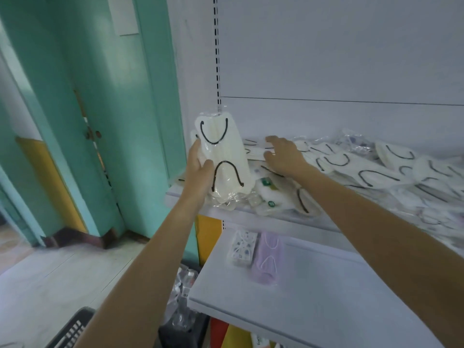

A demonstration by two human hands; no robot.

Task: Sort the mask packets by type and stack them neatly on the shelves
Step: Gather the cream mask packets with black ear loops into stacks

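Mid-gathering, the left hand (200, 169) grips the white packets (226, 151); the right hand (283, 156), fingers spread, should next pick another from the three-o'clock pile (364, 169).

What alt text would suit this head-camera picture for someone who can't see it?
A person's left hand holds a packet of white masks upright at the left end of the upper shelf, while the open right hand reaches over a loose pile of similar packets. A lilac packet and a patterned packet lie on the shelf below.
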